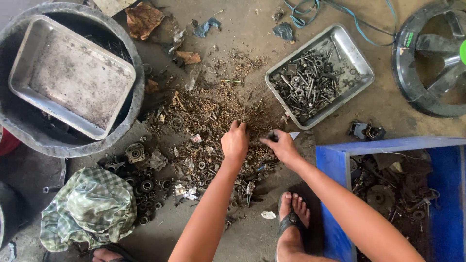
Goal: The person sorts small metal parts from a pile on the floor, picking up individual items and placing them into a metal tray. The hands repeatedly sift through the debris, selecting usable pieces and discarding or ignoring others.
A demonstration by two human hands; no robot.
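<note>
A heap of small rusty metal scrap [208, 126], washers, nuts and dirt, is spread on the concrete floor. My left hand [235, 142] rests palm down on the heap, fingers curled into the debris. My right hand [280, 145] is just to its right with fingers pinched at the heap's edge; whether it holds a piece I cannot tell. A metal tray [357, 60] with several bolts and screws lies beyond my right hand.
A dirty metal tray [73, 77] sits on a black round tub [138, 104] at far left. A checked green cloth [90, 206] lies at near left beside bearings. A blue box [335, 174] with parts stands at right, a black wheel [427, 58] at far right. My sandalled foot [292, 218] is below.
</note>
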